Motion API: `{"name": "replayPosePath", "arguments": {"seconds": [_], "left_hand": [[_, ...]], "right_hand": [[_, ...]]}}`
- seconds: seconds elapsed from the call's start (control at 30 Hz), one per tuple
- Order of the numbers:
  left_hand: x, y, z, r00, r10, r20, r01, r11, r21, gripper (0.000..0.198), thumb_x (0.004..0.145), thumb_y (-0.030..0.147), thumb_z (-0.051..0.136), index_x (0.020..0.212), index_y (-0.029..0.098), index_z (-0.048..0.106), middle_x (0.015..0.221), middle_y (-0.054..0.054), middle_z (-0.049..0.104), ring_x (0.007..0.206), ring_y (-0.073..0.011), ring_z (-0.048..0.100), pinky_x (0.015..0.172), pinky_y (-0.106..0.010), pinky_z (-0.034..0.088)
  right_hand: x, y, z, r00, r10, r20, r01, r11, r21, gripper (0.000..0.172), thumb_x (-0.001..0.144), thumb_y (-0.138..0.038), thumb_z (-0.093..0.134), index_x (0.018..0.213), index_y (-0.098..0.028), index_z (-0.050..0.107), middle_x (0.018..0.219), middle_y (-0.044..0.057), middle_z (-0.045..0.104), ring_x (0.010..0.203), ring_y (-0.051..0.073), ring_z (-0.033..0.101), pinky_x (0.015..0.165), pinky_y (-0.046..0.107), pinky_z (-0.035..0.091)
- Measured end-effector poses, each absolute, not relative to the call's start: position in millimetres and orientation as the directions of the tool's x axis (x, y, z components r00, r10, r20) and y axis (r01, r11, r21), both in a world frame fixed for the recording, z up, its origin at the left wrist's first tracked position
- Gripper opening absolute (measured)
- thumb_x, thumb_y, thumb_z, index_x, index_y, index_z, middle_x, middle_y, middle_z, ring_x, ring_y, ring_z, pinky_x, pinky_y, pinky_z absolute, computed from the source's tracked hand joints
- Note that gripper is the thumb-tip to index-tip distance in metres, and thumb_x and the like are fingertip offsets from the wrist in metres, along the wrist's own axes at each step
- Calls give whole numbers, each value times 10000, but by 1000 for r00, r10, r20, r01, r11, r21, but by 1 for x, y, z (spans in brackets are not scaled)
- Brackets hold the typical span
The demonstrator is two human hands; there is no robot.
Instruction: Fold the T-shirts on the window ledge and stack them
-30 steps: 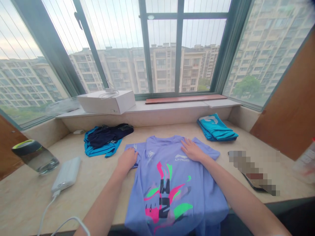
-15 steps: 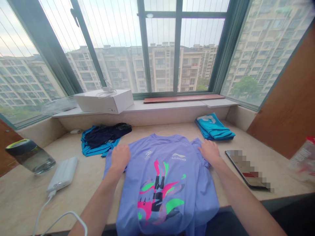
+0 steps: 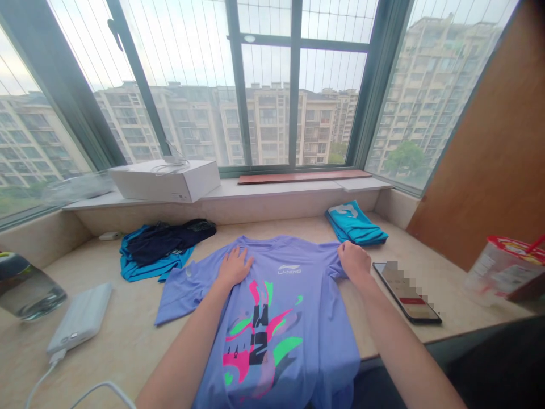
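A purple T-shirt with a bright pink, green and black print lies front up, collar away from me, its lower end hanging over the near edge of the stone counter. My left hand rests flat on its upper left chest, fingers spread, covering the small emblem there. Closed around the right sleeve is my right hand, pulling the cloth out to the side. The left sleeve lies spread out on the counter.
Behind the shirt lie a dark and blue clothing pile and a folded blue garment. A phone and a plastic cup are right; a power bank with cable and a bottle are left. A white box stands on the sill.
My left hand has let go of the left sleeve and moved right onto the chest, now flat. The right hand still grips its sleeve, which is stretched further out. The view has shifted right.
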State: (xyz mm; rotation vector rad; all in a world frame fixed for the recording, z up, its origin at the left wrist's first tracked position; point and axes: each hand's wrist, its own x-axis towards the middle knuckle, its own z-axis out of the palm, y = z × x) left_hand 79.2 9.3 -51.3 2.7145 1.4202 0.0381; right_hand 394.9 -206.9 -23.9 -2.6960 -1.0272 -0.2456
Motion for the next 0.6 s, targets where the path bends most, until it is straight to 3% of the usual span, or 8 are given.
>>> {"name": "replayPosePath", "arguments": {"seconds": [0.13,0.23,0.27,0.33,0.4,0.43,0.6], "left_hand": [[77,4,-51,564,826,-4,823,-562,87,690,1024,504,245,1552,72,345,1633,-226,274,1530,-357,212,1220,-549,161],[84,-5,-51,635,772,-19,769,-630,105,675,1014,537,277,1562,150,350,1652,-152,270,1541,-303,201,1237,-506,144],[86,-8,-51,651,758,-25,756,-645,110,675,1010,547,290,1564,165,348,1656,-142,262,1542,-297,201,1237,-503,149],[89,-12,-52,662,749,-31,747,-655,116,689,1005,559,302,1569,165,338,1660,-152,239,1542,-308,195,1233,-519,158],[90,-13,-53,660,751,-28,748,-653,117,699,1007,564,293,1574,156,325,1662,-164,224,1543,-318,184,1230,-533,157],[89,-13,-54,659,751,-26,748,-653,118,699,1008,565,289,1575,157,324,1662,-163,224,1544,-317,182,1231,-533,155],[88,-11,-57,659,752,-20,748,-652,127,699,1006,579,295,1576,176,318,1664,-156,227,1543,-313,185,1231,-538,156]], "right_hand": [[391,-204,-12,785,569,245,619,-737,-272,437,1024,-296,325,1169,-101,688,988,242,739,937,338,723,799,421,503],[373,-194,-2,730,627,271,682,-651,-333,412,1030,-347,366,1252,-183,671,1035,169,757,981,293,720,842,384,511],[365,-190,1,668,692,273,735,-559,-383,396,1026,-374,398,1260,-212,672,1031,130,766,971,263,722,843,351,516],[350,-184,3,426,865,266,802,-224,-554,394,1008,-434,457,1264,-232,678,1032,75,776,946,221,726,832,305,532],[341,-180,1,154,942,299,689,115,-716,432,994,-480,481,1261,-211,687,1074,72,776,962,219,726,843,312,550],[339,-178,-2,98,944,315,634,185,-751,446,990,-491,481,1251,-199,695,1112,83,770,987,230,723,858,331,555],[342,-181,-30,221,930,293,753,28,-657,420,949,-440,531,1140,-140,753,1160,167,747,1074,308,699,969,445,525]]}}
